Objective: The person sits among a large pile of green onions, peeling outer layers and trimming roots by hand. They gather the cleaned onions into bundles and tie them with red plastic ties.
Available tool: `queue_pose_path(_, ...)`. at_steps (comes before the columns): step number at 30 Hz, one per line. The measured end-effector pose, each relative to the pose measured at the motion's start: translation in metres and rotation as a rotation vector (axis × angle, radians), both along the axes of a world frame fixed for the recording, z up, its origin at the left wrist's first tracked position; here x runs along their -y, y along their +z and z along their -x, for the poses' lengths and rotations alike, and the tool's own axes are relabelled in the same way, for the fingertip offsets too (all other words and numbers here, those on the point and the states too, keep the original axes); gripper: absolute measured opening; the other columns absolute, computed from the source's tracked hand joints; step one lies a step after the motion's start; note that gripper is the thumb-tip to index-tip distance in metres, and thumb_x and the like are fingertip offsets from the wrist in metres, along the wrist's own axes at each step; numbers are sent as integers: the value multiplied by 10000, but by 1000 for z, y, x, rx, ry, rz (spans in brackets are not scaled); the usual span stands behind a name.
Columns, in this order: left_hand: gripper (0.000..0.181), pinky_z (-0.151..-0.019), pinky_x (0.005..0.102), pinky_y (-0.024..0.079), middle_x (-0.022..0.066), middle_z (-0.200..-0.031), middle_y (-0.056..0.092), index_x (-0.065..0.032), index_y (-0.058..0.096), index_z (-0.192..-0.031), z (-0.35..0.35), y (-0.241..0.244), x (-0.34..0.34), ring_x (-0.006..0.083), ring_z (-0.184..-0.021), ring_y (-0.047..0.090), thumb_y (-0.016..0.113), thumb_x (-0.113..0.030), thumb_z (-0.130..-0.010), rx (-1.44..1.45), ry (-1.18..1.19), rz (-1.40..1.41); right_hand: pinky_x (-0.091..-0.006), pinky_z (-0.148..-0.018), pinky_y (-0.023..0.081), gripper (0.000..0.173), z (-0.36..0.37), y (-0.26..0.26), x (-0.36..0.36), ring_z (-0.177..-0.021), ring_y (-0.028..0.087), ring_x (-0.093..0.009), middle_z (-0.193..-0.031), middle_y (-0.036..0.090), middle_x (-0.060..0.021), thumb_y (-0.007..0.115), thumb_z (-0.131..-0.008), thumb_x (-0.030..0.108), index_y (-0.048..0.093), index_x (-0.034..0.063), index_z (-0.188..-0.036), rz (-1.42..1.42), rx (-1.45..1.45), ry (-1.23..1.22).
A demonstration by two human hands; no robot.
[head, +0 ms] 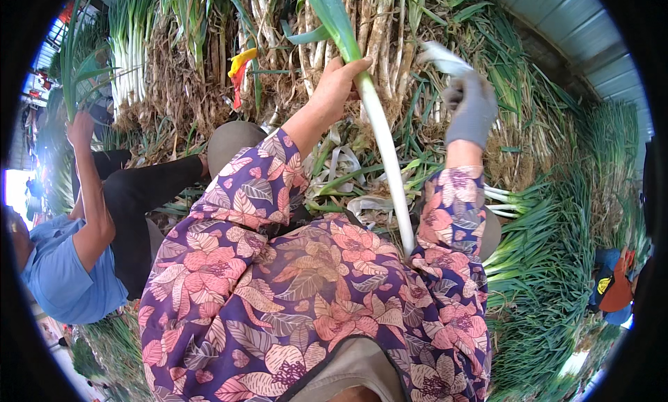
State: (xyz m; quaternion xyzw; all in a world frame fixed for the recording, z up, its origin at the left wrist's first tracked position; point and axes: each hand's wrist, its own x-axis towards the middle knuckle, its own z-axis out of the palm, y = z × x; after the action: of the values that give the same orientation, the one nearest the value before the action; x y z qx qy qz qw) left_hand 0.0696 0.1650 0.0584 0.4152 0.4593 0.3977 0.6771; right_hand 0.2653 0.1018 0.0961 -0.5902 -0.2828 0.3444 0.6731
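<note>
My bare left hand point(336, 86) grips a long scallion point(383, 136) where its green leaves meet the white stem. The clean white stem slants down to the right, its lower end against the front of my flowered smock point(313, 266). To the right of it, my right hand point(472, 109), in a grey glove, is raised and blurred. A whitish strip point(446, 57) sticks out from its fingers; blur hides what exactly it is. Loose peelings and leaves point(339, 177) lie below my hands.
Unpeeled scallions point(381, 31) with brown roots stand massed ahead. Scallions with clean white stems point(532, 276) are heaped at my right. A person in a blue shirt point(73, 271) sits at left, holding up a scallion point(70, 83). Another person point(616, 282) is at far right.
</note>
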Motion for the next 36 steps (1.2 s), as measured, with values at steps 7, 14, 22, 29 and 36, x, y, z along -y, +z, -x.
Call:
queue_pose_path(7,322,-655,309,573,103,-894,649,5,456,-1137,-1,-4,0,185,-759,681,546,-240,-949,58,-19,-1,-405,-848,521,706,37,-23,26,-858,655,-290,-1121,624,-196,645,-846,313,337,-8,-1394,223,732,321)
queue_pose_path(14,280,-454,210,391,25,-754,629,-32,592,-989,-20,17,12,64,-491,474,639,-294,-901,40,175,18,-395,-767,515,570,58,-31,59,-839,667,-329,-981,651,-231,645,-813,310,487,-3,-1262,363,405,687)
queue_pose_path(22,218,-384,177,273,-14,-701,571,-68,625,-899,-27,20,-8,26,-487,405,646,-285,-903,29,168,-130,-284,-549,504,529,23,-37,124,-585,606,-143,-788,637,-92,692,-788,338,517,-37,-1118,252,-4,817)
queue_pose_path(29,303,-670,301,535,108,-851,653,14,568,-1080,-96,78,55,175,-753,638,543,-268,-970,60,-227,-443,-303,-520,504,508,4,-12,138,-584,623,-162,-757,657,-118,724,-701,293,587,-53,-1048,-21,57,465)
queue_pose_path(36,658,-842,353,510,172,-1098,598,16,325,-1405,-134,58,136,211,-944,629,509,-429,-955,-94,-963,-456,-237,-439,488,456,-60,8,201,-539,578,-137,-751,584,-107,711,-764,269,549,-70,-1022,-141,-4,13)
